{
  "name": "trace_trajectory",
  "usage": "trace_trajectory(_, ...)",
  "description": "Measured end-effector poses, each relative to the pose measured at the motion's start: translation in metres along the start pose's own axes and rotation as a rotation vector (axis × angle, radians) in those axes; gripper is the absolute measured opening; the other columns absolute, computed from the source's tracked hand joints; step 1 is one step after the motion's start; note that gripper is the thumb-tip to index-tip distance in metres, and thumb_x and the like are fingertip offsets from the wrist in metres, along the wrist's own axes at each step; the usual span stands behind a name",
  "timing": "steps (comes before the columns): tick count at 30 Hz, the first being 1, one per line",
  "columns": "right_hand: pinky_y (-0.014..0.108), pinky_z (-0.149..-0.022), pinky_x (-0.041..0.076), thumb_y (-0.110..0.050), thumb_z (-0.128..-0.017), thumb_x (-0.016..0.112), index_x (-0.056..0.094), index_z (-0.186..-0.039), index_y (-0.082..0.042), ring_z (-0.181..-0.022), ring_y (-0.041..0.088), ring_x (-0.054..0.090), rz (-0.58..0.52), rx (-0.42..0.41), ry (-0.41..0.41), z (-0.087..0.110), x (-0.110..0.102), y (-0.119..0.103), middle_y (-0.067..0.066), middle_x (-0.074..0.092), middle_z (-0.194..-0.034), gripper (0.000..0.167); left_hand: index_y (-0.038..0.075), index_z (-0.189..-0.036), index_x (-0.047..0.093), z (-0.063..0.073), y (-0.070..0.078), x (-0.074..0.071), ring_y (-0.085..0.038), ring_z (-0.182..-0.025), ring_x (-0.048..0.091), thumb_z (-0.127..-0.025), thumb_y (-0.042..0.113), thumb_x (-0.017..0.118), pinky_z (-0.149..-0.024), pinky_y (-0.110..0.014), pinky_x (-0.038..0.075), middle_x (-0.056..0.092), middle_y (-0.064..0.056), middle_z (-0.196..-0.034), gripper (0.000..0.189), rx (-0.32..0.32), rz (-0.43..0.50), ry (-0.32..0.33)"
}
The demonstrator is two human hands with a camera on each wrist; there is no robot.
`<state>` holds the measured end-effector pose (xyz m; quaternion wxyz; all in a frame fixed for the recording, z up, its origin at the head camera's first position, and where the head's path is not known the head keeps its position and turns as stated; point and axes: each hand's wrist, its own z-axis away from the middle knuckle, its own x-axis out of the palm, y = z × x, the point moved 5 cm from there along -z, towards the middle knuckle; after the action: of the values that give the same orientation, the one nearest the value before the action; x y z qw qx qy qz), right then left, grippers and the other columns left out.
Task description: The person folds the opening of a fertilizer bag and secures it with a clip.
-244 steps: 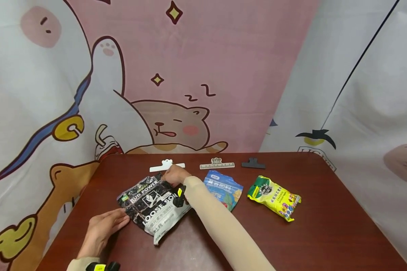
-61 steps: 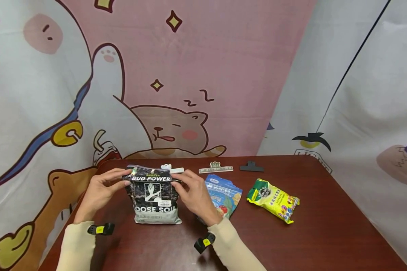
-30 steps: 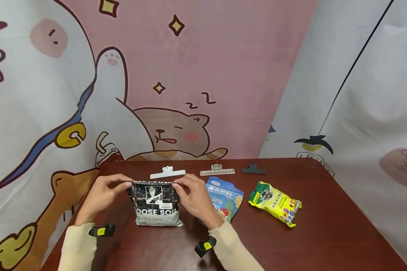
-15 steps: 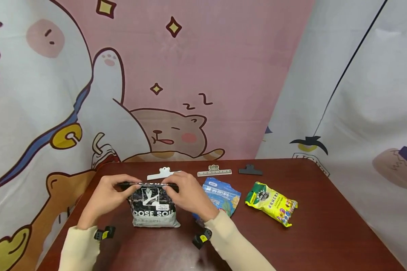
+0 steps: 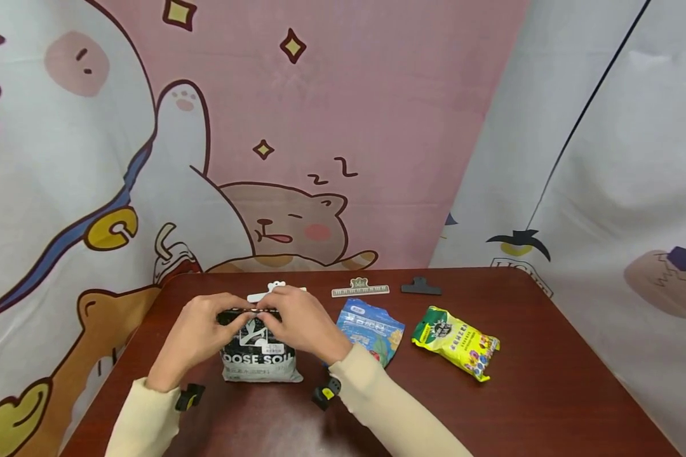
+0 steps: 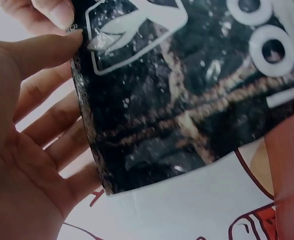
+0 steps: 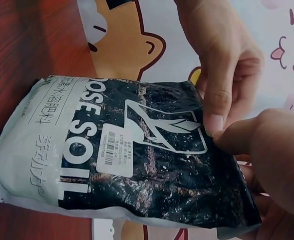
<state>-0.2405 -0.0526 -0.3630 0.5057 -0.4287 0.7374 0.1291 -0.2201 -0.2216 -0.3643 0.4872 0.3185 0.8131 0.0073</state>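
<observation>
A black-and-white bag of potting soil (image 5: 260, 368) stands upright on the table at the left of the head view, its top edge folded down. My left hand (image 5: 200, 333) pinches that fold between thumb and fingers. My right hand (image 5: 303, 324) pinches it too, and the two thumb tips meet near the middle of the edge. In the left wrist view the left fingers (image 6: 52, 117) spread behind the bag's black upper part. The right wrist view shows both thumbs on its front, just above the printed sprout; the fingers behind are partly hidden.
Behind the bag lies a white clip (image 5: 275, 285), partly covered by the right hand. A piano-key clip (image 5: 360, 291) and a black clip (image 5: 421, 287) line the back edge. To the right are a blue pouch (image 5: 371, 327) and a yellow-green bag (image 5: 457, 341).
From lying flat, the soil bag was stood up and its top folded down, hiding the upper lettering. Over the last second both hands slid inward along the fold until the thumbs met.
</observation>
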Motion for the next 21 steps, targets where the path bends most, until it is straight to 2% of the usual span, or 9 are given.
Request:
trace_trajectory(6,0.017,-0.074,0.052,-0.027,-0.101,0.065,0.079,-0.108,-0.022,-0.084,-0.002,0.065,-0.003,-0.022,-0.003,-0.0030,-0.0008,-0.0024,-0.011,0.077,-0.103,0.016,0.023,-0.094,0.081,-0.0013,0.0036,0.0002,-0.003,-0.080,0.069,-0.086,0.020,0.084,-0.070,-0.032,0.058,0.076,0.013,-0.091,0.010,0.062,0.017,0.015)
trace_trajectory(12,0.019,-0.082,0.055,-0.028,-0.102,0.065,0.080,-0.106,-0.022,-0.093,0.000,0.070,0.001,-0.039,0.001,-0.0040,-0.0010,-0.0028,-0.013,0.077,-0.104,0.017,0.023,-0.087,0.081,-0.0036,0.0020,-0.0024,-0.001,-0.073,0.067,-0.083,0.011,0.085,-0.065,-0.030,0.057,0.076,0.014,-0.084,0.013,0.126,0.031,0.041)
trace_trajectory(21,0.021,-0.087,0.056,-0.026,-0.101,0.066,0.081,-0.105,-0.021,-0.096,0.001,0.070,-0.010,-0.068,0.033,-0.0023,-0.0002,-0.0006,-0.011,0.077,-0.103,0.017,0.025,-0.084,0.081,-0.0054,0.0015,-0.0016,0.000,-0.071,0.066,-0.080,0.010,0.086,-0.063,-0.030,0.055,0.075,0.017,-0.080,0.016,0.147,0.046,0.054)
